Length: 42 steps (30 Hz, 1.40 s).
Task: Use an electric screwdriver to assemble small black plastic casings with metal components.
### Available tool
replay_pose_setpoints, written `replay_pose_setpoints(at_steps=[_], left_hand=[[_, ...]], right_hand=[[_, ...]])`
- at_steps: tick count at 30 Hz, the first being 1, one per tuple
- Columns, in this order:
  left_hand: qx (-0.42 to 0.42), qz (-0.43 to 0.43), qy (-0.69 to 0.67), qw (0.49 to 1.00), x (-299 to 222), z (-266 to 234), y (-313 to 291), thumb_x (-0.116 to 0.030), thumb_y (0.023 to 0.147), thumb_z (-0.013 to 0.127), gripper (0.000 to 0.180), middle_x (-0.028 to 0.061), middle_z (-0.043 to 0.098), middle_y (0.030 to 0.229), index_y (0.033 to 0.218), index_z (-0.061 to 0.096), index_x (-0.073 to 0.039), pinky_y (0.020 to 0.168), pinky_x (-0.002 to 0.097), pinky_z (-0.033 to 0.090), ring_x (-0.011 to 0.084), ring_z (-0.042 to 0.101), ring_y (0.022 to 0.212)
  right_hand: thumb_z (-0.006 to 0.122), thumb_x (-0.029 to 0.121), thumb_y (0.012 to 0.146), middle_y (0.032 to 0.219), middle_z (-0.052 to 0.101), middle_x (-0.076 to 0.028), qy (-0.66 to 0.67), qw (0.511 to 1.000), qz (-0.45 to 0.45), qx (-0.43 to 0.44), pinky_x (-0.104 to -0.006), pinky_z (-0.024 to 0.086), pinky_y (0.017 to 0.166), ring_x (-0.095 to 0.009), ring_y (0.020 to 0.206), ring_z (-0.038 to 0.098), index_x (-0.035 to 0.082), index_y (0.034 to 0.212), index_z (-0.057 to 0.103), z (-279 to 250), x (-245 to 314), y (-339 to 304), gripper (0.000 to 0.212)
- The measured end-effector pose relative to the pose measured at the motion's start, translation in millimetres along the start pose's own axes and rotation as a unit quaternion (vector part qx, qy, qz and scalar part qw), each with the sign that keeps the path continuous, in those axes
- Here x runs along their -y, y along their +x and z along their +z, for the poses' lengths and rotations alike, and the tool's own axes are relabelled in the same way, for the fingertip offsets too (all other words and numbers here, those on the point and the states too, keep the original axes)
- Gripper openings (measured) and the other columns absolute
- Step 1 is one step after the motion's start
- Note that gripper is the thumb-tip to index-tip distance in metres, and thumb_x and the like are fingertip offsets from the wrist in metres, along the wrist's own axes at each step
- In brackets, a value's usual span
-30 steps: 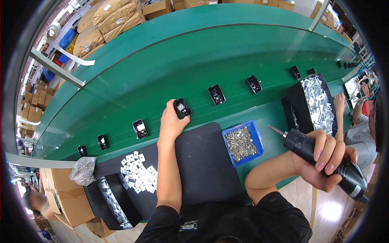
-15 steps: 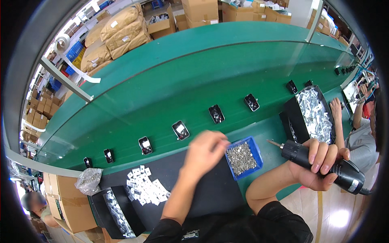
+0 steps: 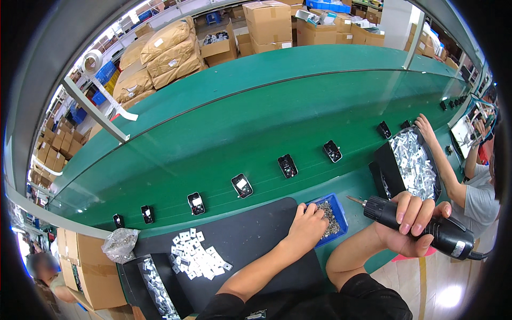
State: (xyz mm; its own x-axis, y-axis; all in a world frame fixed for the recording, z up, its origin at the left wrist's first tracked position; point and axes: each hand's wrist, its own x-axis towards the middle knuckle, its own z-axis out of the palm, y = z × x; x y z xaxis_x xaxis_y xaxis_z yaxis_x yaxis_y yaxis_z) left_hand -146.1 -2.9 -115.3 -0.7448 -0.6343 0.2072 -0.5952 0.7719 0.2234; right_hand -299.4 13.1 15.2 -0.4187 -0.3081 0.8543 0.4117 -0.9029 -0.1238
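Observation:
My right hand (image 3: 413, 224) is wrapped round a black electric screwdriver (image 3: 381, 209), its bit pointing left toward a blue plastic bin (image 3: 344, 216). Small metal screws (image 3: 333, 221) fill that bin. At the bin's left side is my left hand (image 3: 308, 228), fingers curled and drawn together; whatever they hold, if anything, is hidden. Below it stretches a black mat (image 3: 266, 229). A loose pile of small white-and-silver plates (image 3: 197, 258) lies on the mat, left of my left forearm.
Black open housings (image 3: 242, 185) stand in a row along the green belt (image 3: 213, 160). A black box of metal pieces (image 3: 413, 160) is at right, a narrower one (image 3: 157, 285) at lower left. A clear bag (image 3: 120, 245) lies beside a carton (image 3: 93, 266). A co-worker's arm (image 3: 442, 154) reaches toward the belt.
My left hand has moved from beside the belt down to the screw bin, its fingers curling. The co-worker's hand has reached farther toward the belt. My right hand keeps holding the screwdriver.

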Motion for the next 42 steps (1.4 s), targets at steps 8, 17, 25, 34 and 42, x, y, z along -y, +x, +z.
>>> replay_pose_setpoints(at_steps=[8, 17, 25, 34, 42], left_hand=[[-0.024, 0.005, -0.031, 0.999, 4, 1, 0, -0.013, 0.076, 0.057, 0.007, 0.0022, 0.057, 0.081, 0.078, 0.064, -0.011, 0.081, 0.0379, 0.035, 0.0199, 0.051, 0.089], [-0.022, 0.013, -0.119, 0.993, 9, 5, 2, -0.014, 0.078, 0.062, 0.006, 0.0035, 0.060, 0.079, 0.080, 0.058, -0.009, 0.082, 0.0373, 0.035, 0.0193, 0.055, 0.089], [-0.093, -0.010, -0.294, 0.951, 13, -2, -1, -0.006, 0.078, 0.061, 0.008, 0.0071, 0.061, 0.071, 0.081, 0.053, -0.005, 0.071, 0.0367, 0.044, 0.0246, 0.061, 0.069], [-0.190, -0.080, -0.584, 0.785, 33, -35, -4, 0.002, 0.077, 0.068, 0.011, 0.0080, 0.066, 0.085, 0.087, 0.067, -0.001, 0.060, 0.0224, 0.046, 0.0101, 0.058, 0.069], [-0.256, -0.012, -0.625, 0.737, 37, -61, -17, 0.012, 0.076, 0.063, 0.020, 0.0120, 0.062, 0.093, 0.094, 0.067, 0.003, 0.058, 0.0194, 0.046, 0.0109, 0.060, 0.073]], right_hand=[[0.065, 0.018, 0.082, 0.073, 0.054, -0.001, -0.003, 1.000, -0.005, -0.001, -0.0252, 0.041, 0.060, -0.011, 0.058, 0.053, 0.007, 0.121, 0.041, 1, -4, 0, 0.047], [0.066, 0.018, 0.081, 0.072, 0.053, -0.001, -0.013, 1.000, -0.006, -0.005, -0.0251, 0.042, 0.060, -0.011, 0.058, 0.053, 0.007, 0.119, 0.041, -2, -3, 1, 0.047], [0.067, 0.018, 0.080, 0.071, 0.053, -0.001, -0.018, 1.000, -0.001, -0.008, -0.0246, 0.042, 0.059, -0.011, 0.057, 0.053, 0.007, 0.118, 0.041, 5, -2, 0, 0.047], [0.072, 0.015, 0.077, 0.066, 0.056, 0.002, -0.021, 0.999, -0.005, -0.050, -0.0213, 0.045, 0.056, -0.009, 0.055, 0.055, 0.007, 0.111, 0.047, 24, -9, -4, 0.043], [0.072, 0.014, 0.079, 0.068, 0.058, 0.000, 0.075, 0.996, 0.042, -0.016, -0.0229, 0.052, 0.056, -0.010, 0.056, 0.059, 0.009, 0.114, 0.046, 32, -19, -7, 0.043]])
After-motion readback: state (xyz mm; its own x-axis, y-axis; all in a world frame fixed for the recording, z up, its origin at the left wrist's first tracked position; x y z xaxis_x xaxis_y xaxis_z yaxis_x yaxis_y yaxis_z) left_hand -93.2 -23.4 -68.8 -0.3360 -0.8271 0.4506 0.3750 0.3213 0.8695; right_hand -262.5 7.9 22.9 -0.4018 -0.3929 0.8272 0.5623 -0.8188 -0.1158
